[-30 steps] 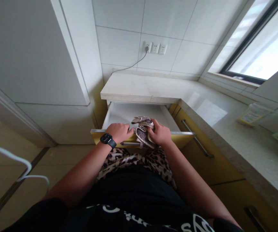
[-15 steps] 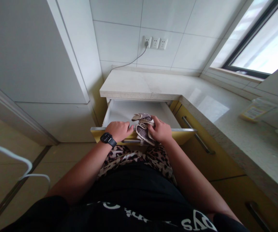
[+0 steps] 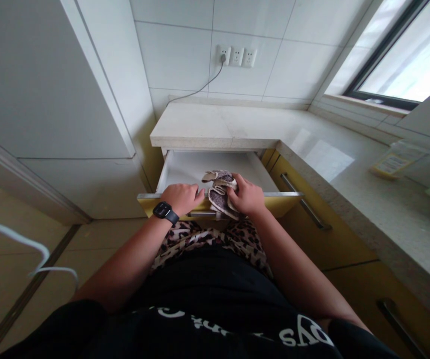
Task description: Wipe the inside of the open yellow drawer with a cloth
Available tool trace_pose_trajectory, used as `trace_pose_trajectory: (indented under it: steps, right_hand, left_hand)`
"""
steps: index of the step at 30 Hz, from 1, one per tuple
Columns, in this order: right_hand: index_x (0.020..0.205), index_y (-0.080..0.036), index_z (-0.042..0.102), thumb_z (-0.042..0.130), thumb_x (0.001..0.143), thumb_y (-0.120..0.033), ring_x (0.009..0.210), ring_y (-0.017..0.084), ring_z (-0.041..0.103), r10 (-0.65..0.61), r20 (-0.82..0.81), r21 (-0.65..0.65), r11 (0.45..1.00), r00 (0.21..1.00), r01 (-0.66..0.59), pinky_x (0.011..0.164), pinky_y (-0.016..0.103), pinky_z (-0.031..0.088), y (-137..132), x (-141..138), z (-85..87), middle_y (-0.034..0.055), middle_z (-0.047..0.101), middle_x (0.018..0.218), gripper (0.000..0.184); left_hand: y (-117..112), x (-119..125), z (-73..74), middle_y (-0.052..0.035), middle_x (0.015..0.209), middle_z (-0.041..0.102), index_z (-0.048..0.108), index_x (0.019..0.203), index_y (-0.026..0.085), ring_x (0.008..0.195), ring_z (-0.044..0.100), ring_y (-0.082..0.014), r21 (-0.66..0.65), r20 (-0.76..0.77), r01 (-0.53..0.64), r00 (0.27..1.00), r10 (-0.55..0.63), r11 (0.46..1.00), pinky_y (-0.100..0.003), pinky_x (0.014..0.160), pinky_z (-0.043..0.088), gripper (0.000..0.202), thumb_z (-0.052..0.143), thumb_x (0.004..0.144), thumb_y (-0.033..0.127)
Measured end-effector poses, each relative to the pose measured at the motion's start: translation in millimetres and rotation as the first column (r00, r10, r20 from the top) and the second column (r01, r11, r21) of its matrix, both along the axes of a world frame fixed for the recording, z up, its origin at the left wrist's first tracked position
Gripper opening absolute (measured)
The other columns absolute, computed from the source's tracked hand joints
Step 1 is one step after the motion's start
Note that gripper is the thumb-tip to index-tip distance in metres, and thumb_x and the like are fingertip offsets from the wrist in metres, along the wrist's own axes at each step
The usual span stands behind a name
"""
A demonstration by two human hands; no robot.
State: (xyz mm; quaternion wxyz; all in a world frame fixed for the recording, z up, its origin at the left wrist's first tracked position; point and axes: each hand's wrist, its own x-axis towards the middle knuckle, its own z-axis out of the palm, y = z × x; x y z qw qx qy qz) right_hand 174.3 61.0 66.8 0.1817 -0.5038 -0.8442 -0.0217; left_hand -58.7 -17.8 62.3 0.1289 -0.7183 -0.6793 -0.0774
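Observation:
In the head view a drawer (image 3: pixel 185 164) with a white inside and a yellow front stands pulled out below the counter. My left hand (image 3: pixel 183 198), with a black watch on its wrist, is closed over the top edge of the drawer front, left of the middle. Bunched in my right hand (image 3: pixel 247 196) is a brown and cream cloth (image 3: pixel 220 199), which lies over the same edge and hangs down in front, partly covering the drawer's metal handle (image 3: pixel 202 214). The fingertips of both hands are hidden behind the edge or the cloth.
A pale stone countertop (image 3: pixel 200 119) runs along the back and down the right, with a plastic container (image 3: pixel 390 164) on it. A plug with a grey cord (image 3: pixel 200 89) sits in the wall socket. Tall white cabinet panels (image 3: pixel 61 89) stand at the left.
The view has tilted slightly, so the scene sits a little higher in the picture. Both hands keep their places on the drawer edge, and the cloth stays in my right hand.

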Motion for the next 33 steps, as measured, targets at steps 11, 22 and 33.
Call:
trace_pose_trajectory:
  steps: [11,22,33]
  right_hand:
    - [0.142,-0.033,0.05,0.041,0.097,-0.054,0.105,0.021,0.067,0.009,-0.018,0.012,1.0,1.0,-0.009,0.074,0.031,0.04,-0.5,0.6,-1.9,-0.0008,0.069,0.123,0.05]
    - [0.141,-0.032,0.05,0.039,0.098,-0.055,0.103,0.022,0.067,0.015,-0.011,0.028,0.999,1.0,-0.015,0.074,0.031,0.04,-0.5,0.5,-2.4,-0.0002,0.069,0.122,0.05]
    - [0.142,-0.033,0.05,0.04,0.097,-0.054,0.104,0.022,0.067,0.005,-0.016,0.035,0.999,1.0,-0.005,0.073,0.031,0.039,-0.2,0.0,-3.7,-0.001,0.069,0.122,0.05]
  left_hand:
    - [-4.0,1.1,-0.3,-0.009,0.08,0.072,0.068,0.086,0.02,0.073,0.069,-0.0296,0.03,0.002,0.01,1.0,-0.01,0.999,-0.035,0.057,0.031,0.056,0.025,0.104,0.05]
    - [-3.5,0.0,-3.8,-0.0076,0.078,0.071,0.066,0.084,0.021,0.07,0.068,-0.0281,0.057,-0.016,0.019,1.0,-0.018,0.998,-0.036,0.056,0.023,0.053,0.026,0.104,0.049]
    - [-3.6,0.3,-1.8,-0.0072,0.078,0.071,0.066,0.084,0.021,0.07,0.068,-0.0285,0.067,-0.018,0.02,1.0,-0.019,0.998,-0.037,0.055,0.024,0.052,0.027,0.104,0.049]
